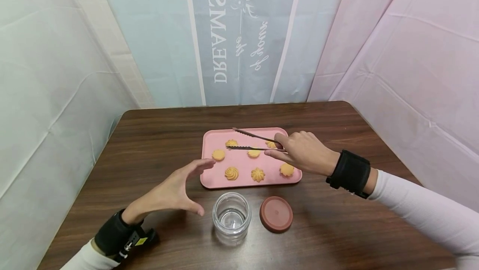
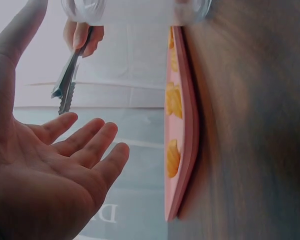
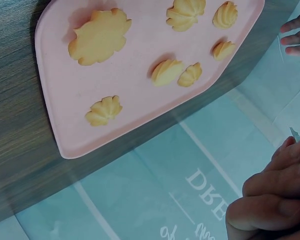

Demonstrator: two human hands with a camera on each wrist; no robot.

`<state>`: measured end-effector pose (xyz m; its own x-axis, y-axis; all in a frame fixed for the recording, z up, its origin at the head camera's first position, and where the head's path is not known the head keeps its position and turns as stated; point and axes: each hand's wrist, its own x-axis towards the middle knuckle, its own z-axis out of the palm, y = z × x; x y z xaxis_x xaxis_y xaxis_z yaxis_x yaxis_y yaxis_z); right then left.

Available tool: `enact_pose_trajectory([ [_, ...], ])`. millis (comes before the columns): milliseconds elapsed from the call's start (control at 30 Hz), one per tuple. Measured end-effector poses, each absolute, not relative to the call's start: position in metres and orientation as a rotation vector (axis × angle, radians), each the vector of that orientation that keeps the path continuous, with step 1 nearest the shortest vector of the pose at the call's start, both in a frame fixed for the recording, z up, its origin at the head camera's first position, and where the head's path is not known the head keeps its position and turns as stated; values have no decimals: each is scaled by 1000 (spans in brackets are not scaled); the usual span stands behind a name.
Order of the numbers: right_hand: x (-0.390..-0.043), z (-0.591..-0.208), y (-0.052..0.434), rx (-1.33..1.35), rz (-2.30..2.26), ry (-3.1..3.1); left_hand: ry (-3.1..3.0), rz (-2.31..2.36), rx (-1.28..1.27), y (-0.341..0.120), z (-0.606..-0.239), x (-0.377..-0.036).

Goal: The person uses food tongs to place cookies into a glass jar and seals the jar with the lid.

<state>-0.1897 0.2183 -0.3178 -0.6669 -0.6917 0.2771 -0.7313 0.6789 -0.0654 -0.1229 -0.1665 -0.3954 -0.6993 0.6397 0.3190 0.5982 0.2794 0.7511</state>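
Nearest stands an empty glass jar (image 1: pixel 231 217), its lid (image 1: pixel 276 214) beside it. Behind it, a pink tray (image 1: pixel 209 178) holds seven cookies; right-hand fingers (image 1: pixel 278 156) grip tongs (image 1: pixel 251 142) above them. Left hand (image 1: pixel 174 191) hovers open.

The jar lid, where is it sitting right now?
In the head view the brown jar lid lies flat on the wooden table, just right of the open glass jar and in front of the pink tray.
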Motion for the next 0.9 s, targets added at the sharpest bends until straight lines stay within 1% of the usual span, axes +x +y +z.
enact_pose_trajectory([
  [267, -189, -321, 222, 1127, 239, -2679, 2380, 1463, 1222, -158, -402, -115],
  [500, -189, -324, 224, 1118, 238, -2690, 2418, 1392, 1288, -151, -409, -109],
  [900, -189, -335, 224, 1107, 254, -2745, 2387, 1318, 1190, -139, -409, -99],
])
